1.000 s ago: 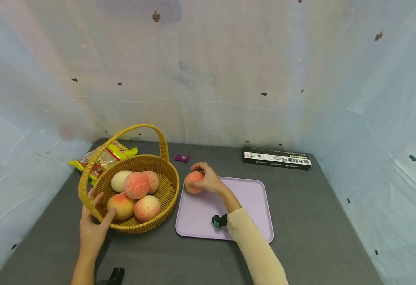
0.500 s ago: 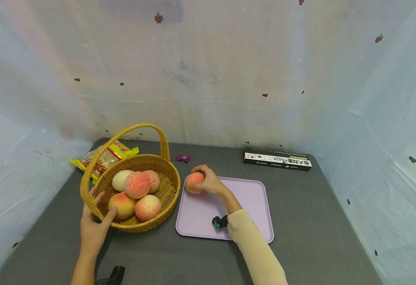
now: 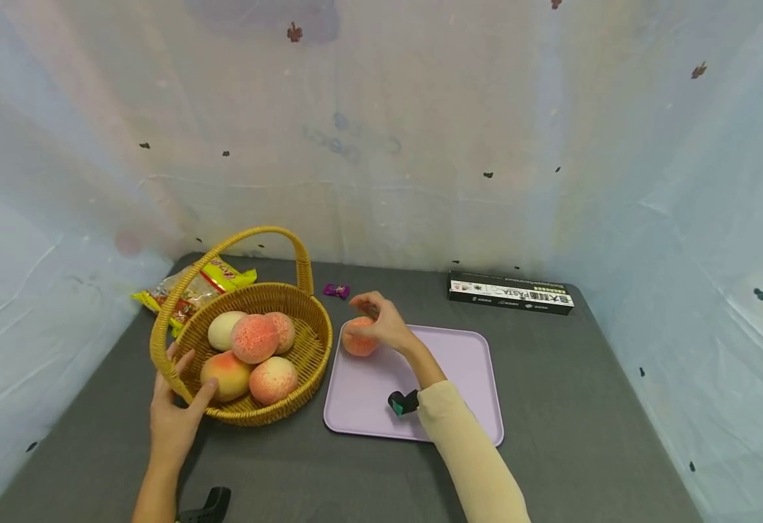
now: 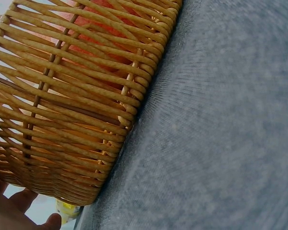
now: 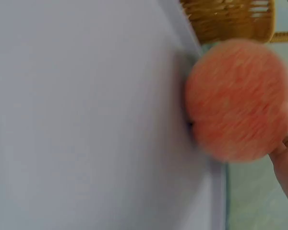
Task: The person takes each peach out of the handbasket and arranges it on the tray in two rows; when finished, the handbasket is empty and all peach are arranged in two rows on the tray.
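My left hand [image 3: 174, 421] holds the near-left rim of a yellow wicker basket [image 3: 319, 349], its thumb over the rim by a yellow-orange peach [image 3: 226, 378]. The left wrist view shows its fingers spread against the woven wall [image 4: 62, 96]. Several other peaches lie inside, a red-pink one [image 3: 254, 338] on top. My right hand [image 3: 388, 327] arches over a pink peach [image 3: 360, 338] at the far-left corner of a lilac tray [image 3: 381, 407]; a gap shows under its raised fingers, while the thumb lies by the peach. In the right wrist view the peach [image 5: 240, 100] overlaps the tray's edge.
A yellow snack bag [image 3: 205, 287] lies behind the basket. A small purple wrapped candy [image 3: 336, 290] sits between basket and tray, farther back. At the back right is a black pasta box [image 3: 511, 293]. Plastic sheeting surrounds the grey table [image 3: 571, 407].
The fingers of my right hand have lifted and spread away from the peach at the tray's corner. My left hand keeps its place on the basket. The head view has shifted slightly.
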Available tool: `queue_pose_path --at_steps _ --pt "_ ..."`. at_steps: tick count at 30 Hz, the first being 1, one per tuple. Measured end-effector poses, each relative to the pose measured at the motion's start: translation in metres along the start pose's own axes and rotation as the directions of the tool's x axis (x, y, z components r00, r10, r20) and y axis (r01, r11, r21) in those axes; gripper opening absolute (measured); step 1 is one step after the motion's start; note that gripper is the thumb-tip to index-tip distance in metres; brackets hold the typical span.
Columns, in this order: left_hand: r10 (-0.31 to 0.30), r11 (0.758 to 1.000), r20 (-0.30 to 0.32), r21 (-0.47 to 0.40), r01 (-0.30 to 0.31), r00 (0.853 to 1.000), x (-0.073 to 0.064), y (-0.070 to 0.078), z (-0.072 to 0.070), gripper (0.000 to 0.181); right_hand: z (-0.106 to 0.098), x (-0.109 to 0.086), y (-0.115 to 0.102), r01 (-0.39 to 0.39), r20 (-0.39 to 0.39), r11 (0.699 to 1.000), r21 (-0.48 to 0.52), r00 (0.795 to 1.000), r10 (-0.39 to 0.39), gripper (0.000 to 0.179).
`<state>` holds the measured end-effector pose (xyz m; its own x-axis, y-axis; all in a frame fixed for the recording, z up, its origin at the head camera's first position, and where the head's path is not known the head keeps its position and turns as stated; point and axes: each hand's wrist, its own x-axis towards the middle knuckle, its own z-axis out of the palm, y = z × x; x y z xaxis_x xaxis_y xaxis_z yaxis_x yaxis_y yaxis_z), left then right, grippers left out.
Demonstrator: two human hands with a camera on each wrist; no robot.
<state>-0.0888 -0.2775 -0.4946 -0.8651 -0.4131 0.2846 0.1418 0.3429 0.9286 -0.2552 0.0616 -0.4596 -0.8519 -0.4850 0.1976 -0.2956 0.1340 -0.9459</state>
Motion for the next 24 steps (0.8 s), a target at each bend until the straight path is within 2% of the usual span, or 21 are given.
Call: queue_pose_path --at_steps 4,12,19,24 --pt "-0.004 1.0 0.001 0.006 0.004 1.0 0.0 0.0 -0.001 0.06 0.006 0.008 -0.015 0.04 0.038 0.998 0.041 0.998 -0.042 0.049" --pt "0.004 1.0 0.001 0.006 -0.004 1.0 0.002 -0.001 -0.002 0.061 0.027 0.028 -0.041 0.089 0.112 0.996 0.011 0.99 -0.089 0.054" --pt "-0.007 1.0 0.005 0.005 0.007 1.0 0.0 0.001 -0.002 0.061 0.051 0.043 -0.061 0.115 0.244 0.993 0.008 0.963 -0.113 0.059" --pt "0.007 1.0 0.008 0.011 -0.007 1.0 0.0 0.0 -0.001 0.061 0.069 0.05 -0.072 0.123 0.325 0.992 0.002 0.938 -0.117 0.064"
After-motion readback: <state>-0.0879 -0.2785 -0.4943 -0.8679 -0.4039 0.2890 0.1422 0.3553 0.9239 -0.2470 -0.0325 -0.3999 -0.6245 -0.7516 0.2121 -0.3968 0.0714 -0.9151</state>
